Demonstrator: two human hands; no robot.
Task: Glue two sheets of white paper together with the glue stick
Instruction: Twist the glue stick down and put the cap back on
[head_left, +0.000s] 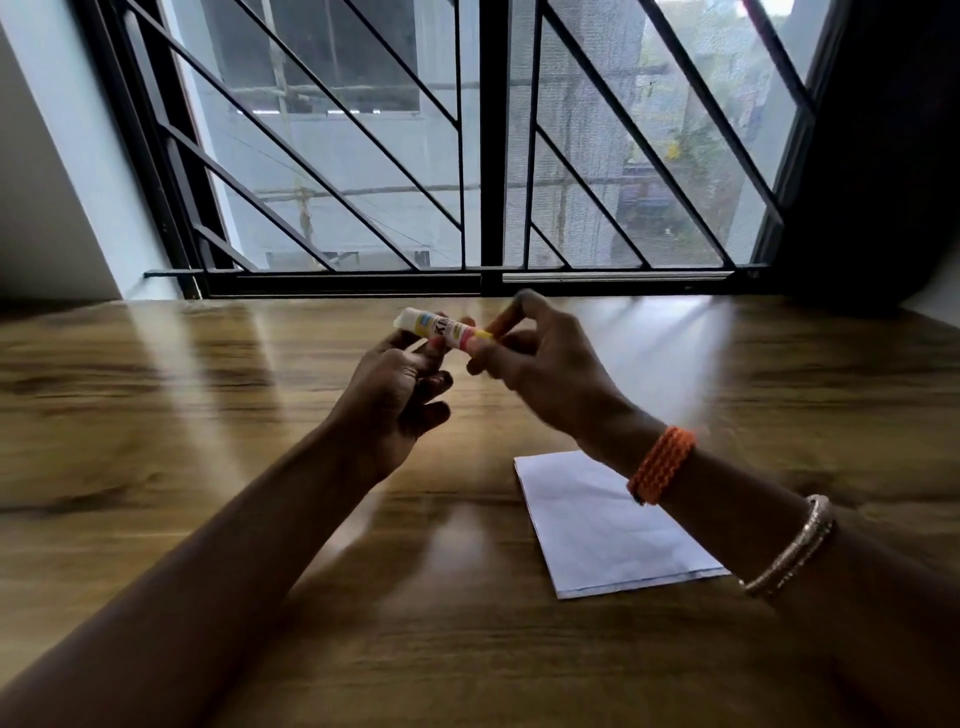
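White paper (613, 525) is seen lying flat on the wooden table (156, 415) at the lower right of the frame, partly covered by the right forearm. Above the table, just over the centre of the frame, a glue stick (441, 327) is held nearly level between both hands. The left hand (400, 395) is closed around its white end, and the right hand (540, 364) is pinched on its yellow end. An orange wristband (662, 465) and a metal bangle (795, 545) are worn on the right arm.
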